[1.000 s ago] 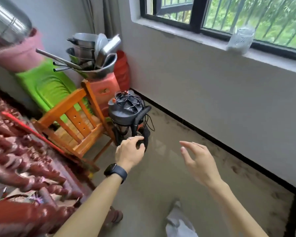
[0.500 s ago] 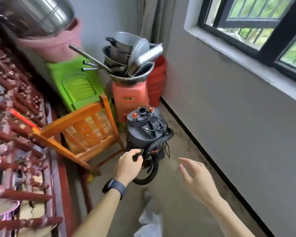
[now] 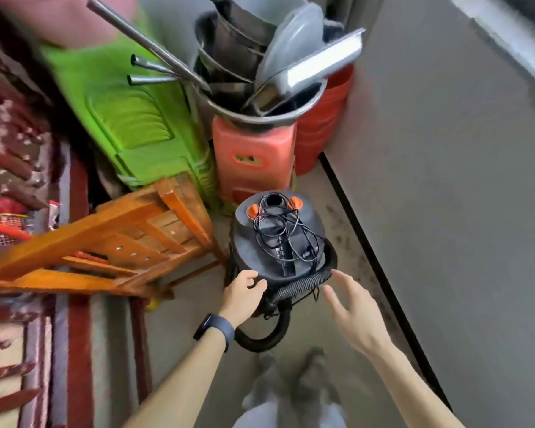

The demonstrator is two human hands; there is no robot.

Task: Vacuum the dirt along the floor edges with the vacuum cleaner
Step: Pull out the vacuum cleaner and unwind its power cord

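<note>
Head view: The vacuum cleaner [image 3: 275,242] stands on the floor [image 3: 331,199] in the corner, its cord coiled on top and its hose [image 3: 303,281] looped at the near side. A wooden chair [image 3: 136,239] sits just beside it on the left, and an orange stool [image 3: 254,159] just behind. A narrow dirty floor strip separates it from the black skirting [image 3: 368,242]. The left hand [image 3: 243,293] curls against the near rim; a grip cannot be confirmed. The right hand [image 3: 352,310] is spread, just beside the hose.

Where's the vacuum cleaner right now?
In the head view, the vacuum cleaner stands mid-frame on the floor, right of the wooden chair, in front of the red plastic stool.
</note>
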